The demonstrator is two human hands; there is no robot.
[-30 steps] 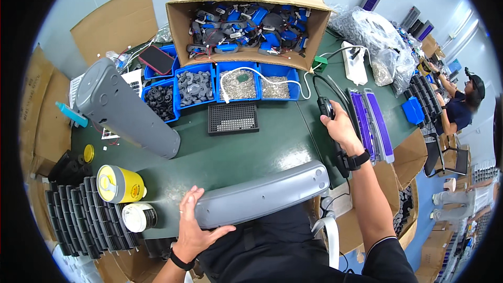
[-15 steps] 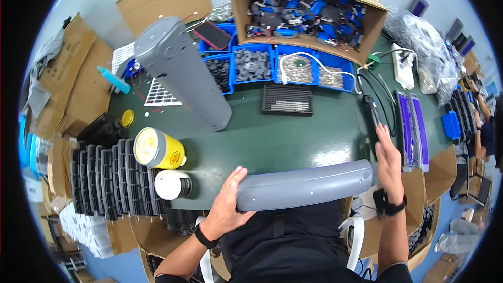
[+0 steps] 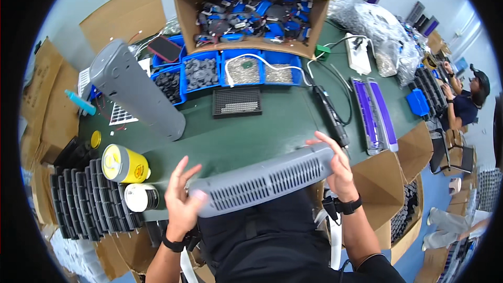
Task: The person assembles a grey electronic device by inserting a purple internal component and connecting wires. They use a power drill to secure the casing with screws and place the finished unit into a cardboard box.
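Left hand [image 3: 181,207] and right hand [image 3: 338,170] each form a grip closed on one end of a long grey vented housing [image 3: 264,178], fingers partly spread over the end caps, palms pressing inward. The housing is held level just above the near edge of the green counter [image 3: 251,136], in front of the person's torso, slotted face up. Judgement: a hollow moulded plastic shell, stiff and fairly light, smooth on the rounded ends and so apt to slip; the ribbed slot area gives better purchase, and support at both ends suits its length. A second grey housing [image 3: 136,91] lies diagonally on the counter at left. Near the left hand stand a yellow canister [image 3: 123,163] and a white tape roll [image 3: 137,197]; blue parts bins [image 3: 230,71] and a cardboard box [image 3: 251,15] sit behind.
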